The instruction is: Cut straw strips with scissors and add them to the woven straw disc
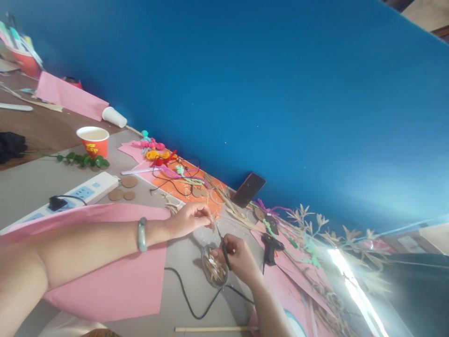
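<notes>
Above the table, scissors in right hand point toward left hand.

- The left hand pinches a small piece, too blurred to identify.
- The right hand grips dark scissors, blades toward the left fingertips.
- Near them, a clear bowl holds pale scraps.
- Pink paper lies near, under the left forearm.
- Left: a white power strip, round discs and a red cup.
- Far, a phone leans against the blue wall.
- Right: a black glue gun.
</notes>
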Motion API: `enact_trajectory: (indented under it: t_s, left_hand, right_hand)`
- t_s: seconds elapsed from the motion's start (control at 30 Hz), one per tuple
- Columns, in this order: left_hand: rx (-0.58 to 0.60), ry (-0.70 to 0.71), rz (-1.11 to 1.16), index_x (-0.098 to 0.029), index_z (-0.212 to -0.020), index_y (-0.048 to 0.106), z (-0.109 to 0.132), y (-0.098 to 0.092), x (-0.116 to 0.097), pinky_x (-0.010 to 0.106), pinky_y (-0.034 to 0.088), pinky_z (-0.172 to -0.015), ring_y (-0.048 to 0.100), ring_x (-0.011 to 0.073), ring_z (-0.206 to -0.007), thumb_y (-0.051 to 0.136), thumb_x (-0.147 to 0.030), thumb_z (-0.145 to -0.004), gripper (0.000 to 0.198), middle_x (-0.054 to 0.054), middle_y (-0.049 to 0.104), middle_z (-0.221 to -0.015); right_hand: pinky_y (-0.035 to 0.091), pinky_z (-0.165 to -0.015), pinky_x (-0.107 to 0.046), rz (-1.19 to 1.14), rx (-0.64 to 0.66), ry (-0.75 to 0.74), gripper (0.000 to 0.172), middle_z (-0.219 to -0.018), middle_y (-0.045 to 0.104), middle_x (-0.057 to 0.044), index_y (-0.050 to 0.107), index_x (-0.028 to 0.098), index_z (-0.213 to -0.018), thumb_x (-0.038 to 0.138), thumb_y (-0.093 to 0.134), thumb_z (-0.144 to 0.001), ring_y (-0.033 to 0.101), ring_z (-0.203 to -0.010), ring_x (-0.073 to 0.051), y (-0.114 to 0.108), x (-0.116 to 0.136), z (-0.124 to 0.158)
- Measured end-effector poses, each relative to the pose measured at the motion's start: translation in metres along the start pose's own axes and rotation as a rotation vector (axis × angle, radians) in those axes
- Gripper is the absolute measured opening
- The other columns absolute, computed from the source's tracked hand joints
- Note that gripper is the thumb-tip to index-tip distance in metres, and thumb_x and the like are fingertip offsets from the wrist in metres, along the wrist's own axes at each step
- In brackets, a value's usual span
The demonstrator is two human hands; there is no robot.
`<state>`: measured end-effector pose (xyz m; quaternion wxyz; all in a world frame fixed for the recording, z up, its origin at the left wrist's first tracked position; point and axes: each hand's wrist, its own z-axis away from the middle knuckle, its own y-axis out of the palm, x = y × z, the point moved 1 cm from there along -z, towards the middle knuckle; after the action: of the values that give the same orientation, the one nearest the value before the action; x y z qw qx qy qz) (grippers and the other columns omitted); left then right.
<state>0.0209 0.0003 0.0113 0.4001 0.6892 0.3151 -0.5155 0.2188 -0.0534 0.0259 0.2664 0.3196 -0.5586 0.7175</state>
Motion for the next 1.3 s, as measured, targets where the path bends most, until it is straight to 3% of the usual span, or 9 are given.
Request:
enact_trajectory:
  t_s: [0.47,1.3]
  left_hand:
    - [0.017,-0.002,-0.045,-0.015,-0.077,0.057,0.003,0.002,-0.006,0.028,0.048,-0.073,0.065,0.0148,-0.074,0.061,-0.020,-0.076,0.006,0.003,0.068,-0.072]
    - [-0.002,-0.031,-0.073,-0.015,-0.075,0.058,0.006,0.003,-0.013,0.027,0.047,-0.073,0.064,0.0148,-0.074,0.061,-0.022,-0.075,0.008,0.003,0.067,-0.073]
  right_hand:
    - [0.021,-0.043,-0.020,0.020,-0.042,-0.013,0.030,-0.047,0.040,0.007,0.047,0.017,-0.052,0.033,0.072,-0.059,0.033,-0.048,-0.007,0.001,-0.005,-0.002]
    - [0.021,-0.044,-0.021,-0.049,0.006,0.045,0.038,-0.043,0.042,0.007,0.041,0.019,-0.052,0.037,0.073,-0.062,0.034,-0.044,-0.007,0.005,-0.003,-0.002]
